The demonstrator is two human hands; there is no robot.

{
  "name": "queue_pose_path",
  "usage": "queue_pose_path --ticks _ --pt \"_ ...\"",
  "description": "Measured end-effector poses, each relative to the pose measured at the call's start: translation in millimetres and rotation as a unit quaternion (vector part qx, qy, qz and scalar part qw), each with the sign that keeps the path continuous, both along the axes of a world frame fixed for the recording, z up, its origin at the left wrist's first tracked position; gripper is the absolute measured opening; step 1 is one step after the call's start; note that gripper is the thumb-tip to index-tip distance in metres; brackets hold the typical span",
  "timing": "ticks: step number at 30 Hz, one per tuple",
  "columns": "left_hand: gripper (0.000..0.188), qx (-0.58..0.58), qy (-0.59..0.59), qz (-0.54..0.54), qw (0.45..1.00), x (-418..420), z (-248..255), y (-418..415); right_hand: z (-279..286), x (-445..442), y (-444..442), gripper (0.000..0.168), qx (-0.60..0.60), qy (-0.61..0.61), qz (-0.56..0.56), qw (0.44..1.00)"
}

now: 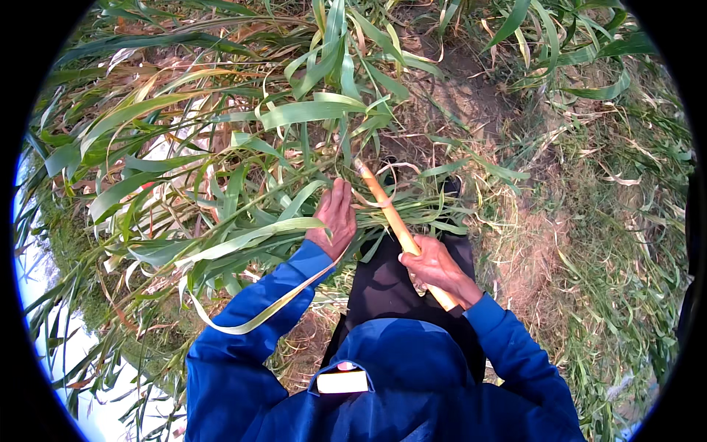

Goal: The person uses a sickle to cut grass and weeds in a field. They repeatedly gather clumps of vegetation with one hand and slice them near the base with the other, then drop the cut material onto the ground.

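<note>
My right hand (436, 265) is closed around a smooth, pale wooden handle (392, 215), which slants up and to the left from my lap. Whatever tool head sits at its far end is hidden among leaves. A dry, curled leaf strip loops over the handle. To the left, my left hand (336, 218) lies against a bundle of long green stalks and leaves (270, 235); its fingers point away from me, and whether they grip any stalks cannot be told. Cut-looking stalk ends (425, 212) spread to the right beyond the handle, above my dark trousers.
Tall leafy crop plants (331, 61) stand ahead and lean in from the left. Bare brown soil (475, 94) shows at the upper right. Dry grass and leaf litter (530, 243) cover the ground on the right. A dark shape edges the far right.
</note>
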State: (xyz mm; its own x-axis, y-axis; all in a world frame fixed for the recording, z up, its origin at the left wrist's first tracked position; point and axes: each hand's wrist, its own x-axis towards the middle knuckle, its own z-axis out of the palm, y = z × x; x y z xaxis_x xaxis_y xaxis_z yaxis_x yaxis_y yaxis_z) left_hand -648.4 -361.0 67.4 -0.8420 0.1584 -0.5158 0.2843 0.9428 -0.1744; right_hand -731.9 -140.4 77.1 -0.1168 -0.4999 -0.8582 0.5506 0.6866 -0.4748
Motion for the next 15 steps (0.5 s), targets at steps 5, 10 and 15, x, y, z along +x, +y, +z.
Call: queue_pose_path --ticks 5,10,15 --pt "0.028 -0.036 0.000 0.119 0.992 3.9 -48.3 -52.1 5.2 -2.9 23.4 0.028 0.002 0.152 0.096 0.984" --pt "0.020 -0.042 -0.039 0.314 0.948 39.6 -84.7 -80.5 25.2 -17.5 31.3 0.025 0.027 0.182 0.204 0.961" --pt "0.034 0.014 -0.178 0.354 0.918 60.0 -112.6 -79.3 14.0 2.7 49.8 0.023 0.063 0.162 0.174 0.969"
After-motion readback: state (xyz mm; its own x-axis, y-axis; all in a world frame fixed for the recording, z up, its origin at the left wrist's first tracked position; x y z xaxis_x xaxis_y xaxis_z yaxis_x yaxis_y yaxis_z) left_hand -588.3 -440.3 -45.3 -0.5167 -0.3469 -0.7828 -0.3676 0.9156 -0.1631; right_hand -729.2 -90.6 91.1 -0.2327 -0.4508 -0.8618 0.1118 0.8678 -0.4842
